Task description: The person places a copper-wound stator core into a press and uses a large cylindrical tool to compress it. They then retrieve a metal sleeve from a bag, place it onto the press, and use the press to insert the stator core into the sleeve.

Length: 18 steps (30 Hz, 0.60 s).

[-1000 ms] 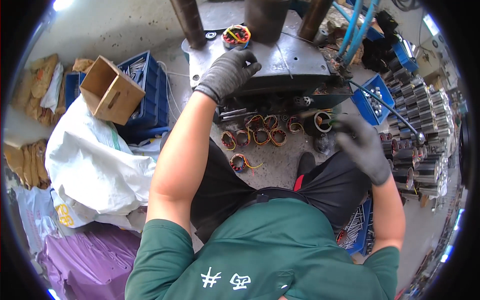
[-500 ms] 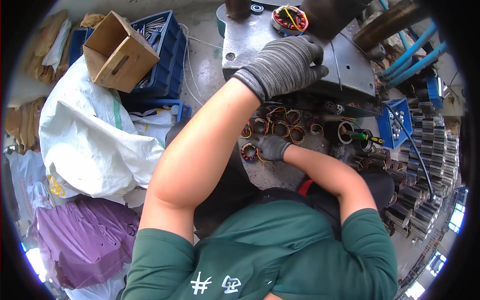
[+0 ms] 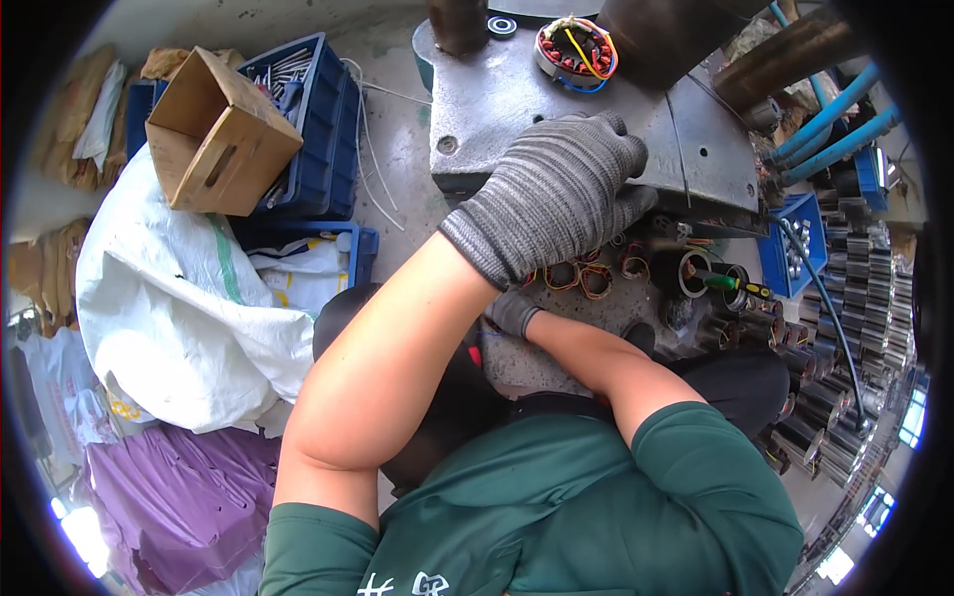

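Note:
My left hand (image 3: 556, 194), in a grey striped knit glove, hangs over the near edge of a thick metal plate (image 3: 487, 99). Its fingers are bent, with the thumb apart from them and nothing visible between. Beyond it on the plate sits a motor stator (image 3: 576, 55) with red windings and yellow, blue and white leads. My right hand (image 3: 514, 314), also gloved, is low near the floor; its fingers are hidden behind my left hand and wrist. Several wound stators (image 3: 596, 281) lie on the floor beside it, partly covered by my left hand.
A small bearing (image 3: 502, 26) lies near a dark column. To the right are metal cylinders (image 3: 693, 273), a green-handled screwdriver (image 3: 723, 282), a blue bin (image 3: 795, 243) and stacked metal parts (image 3: 845, 298). On the left stand a cardboard box (image 3: 224, 149), blue crates (image 3: 333, 139) and a white sack (image 3: 179, 308).
My left hand has drawn back from the stator on the plate, toward me. My right hand has shifted slightly left and is now more hidden. The whole view has shifted a little.

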Motion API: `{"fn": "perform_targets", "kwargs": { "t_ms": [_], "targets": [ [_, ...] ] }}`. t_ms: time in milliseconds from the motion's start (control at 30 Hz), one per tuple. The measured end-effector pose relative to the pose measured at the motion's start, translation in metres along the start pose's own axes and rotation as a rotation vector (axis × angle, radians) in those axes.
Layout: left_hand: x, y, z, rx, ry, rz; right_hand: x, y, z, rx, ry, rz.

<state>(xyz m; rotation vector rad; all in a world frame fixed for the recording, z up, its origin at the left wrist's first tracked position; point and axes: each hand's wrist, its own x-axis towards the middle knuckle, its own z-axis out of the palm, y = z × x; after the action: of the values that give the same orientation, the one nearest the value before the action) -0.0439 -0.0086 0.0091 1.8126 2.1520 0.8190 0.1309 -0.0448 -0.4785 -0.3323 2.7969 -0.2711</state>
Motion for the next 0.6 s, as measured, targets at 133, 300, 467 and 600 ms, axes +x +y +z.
{"fn": "perform_targets", "kwargs": {
  "t_ms": [133,300,467,600],
  "targets": [
    [-0.013,-0.005,-0.008,0.026,-0.007,-0.050,-0.021,-0.006,-0.045,-0.033,-0.077,-0.183],
    [-0.004,0.001,0.000,-0.029,-0.017,-0.011,-0.046,0.000,-0.045,-0.106,-0.031,-0.129],
    [0.006,-0.002,0.016,-0.071,0.008,0.034,-0.061,0.000,-0.069,-0.010,-0.080,-0.008],
    [0.001,-0.005,0.001,0.010,-0.043,-0.067,-0.074,-0.010,-0.193,0.162,-0.362,-0.016]
  ]
}}
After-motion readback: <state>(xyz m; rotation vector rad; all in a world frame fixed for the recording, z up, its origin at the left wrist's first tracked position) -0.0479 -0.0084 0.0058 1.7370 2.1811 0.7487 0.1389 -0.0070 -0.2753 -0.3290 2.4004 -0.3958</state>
